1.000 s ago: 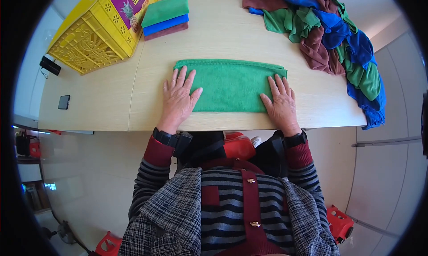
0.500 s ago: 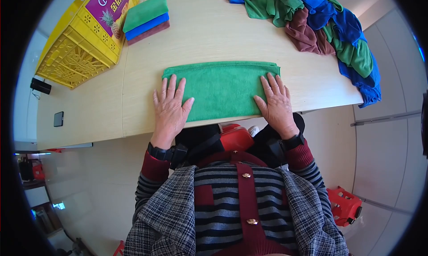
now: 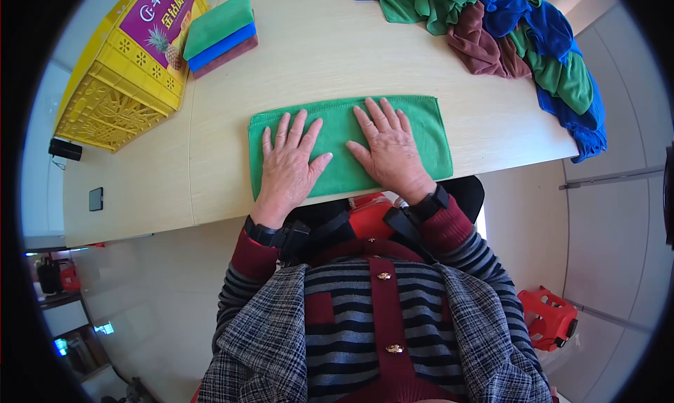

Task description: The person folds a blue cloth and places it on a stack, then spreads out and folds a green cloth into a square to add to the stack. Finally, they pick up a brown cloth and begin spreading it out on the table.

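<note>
A green cloth (image 3: 344, 171), folded into a wide rectangle, lies at the front edge of the table. My left hand (image 3: 288, 161) rests flat on its left part, fingers spread and pointing away from me. On its middle to right part lies my right hand (image 3: 390, 147), also flat with the fingers apart. Both palms face down, and neither hand grips anything. The cloth's right end shows uncovered beyond my right hand.
A yellow crate (image 3: 116, 101) stands at the left, beside a stack of folded cloths (image 3: 221, 34) in green, blue and brown. Crumpled cloths (image 3: 484, 24) hang over the table's right edge. A red stool (image 3: 544, 319) stands below right.
My right hand has moved left, from the cloth's right edge towards its middle. My left hand has shifted slightly right and inward over the cloth. The view has shifted a little.
</note>
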Motion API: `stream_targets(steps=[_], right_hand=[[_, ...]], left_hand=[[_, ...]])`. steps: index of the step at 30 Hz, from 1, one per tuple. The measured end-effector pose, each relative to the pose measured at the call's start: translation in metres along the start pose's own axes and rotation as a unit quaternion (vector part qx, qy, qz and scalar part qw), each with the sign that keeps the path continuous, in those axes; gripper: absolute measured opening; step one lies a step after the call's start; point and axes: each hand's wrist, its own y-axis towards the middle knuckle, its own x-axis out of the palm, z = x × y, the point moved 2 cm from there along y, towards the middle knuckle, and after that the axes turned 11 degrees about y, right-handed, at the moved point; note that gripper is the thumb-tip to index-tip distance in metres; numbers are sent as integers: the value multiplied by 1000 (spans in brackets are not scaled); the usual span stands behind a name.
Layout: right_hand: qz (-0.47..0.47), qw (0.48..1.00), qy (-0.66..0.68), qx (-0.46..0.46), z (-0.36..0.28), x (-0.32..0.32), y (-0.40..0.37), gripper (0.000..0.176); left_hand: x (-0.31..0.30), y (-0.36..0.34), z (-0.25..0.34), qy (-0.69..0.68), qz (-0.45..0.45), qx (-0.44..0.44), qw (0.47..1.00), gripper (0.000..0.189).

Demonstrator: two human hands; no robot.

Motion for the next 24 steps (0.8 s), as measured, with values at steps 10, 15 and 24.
stream_targets(steps=[10, 15, 24], right_hand=[[9, 997, -48, 66, 48, -22, -15, 70], [17, 994, -64, 86, 57, -25, -20, 69], [48, 990, -66, 119, 67, -41, -32, 64]], left_hand=[[5, -10, -25, 50, -9, -58, 997, 67], [5, -15, -33, 17, 12, -75, 997, 68], [3, -21, -32, 35, 13, -77, 996, 67]])
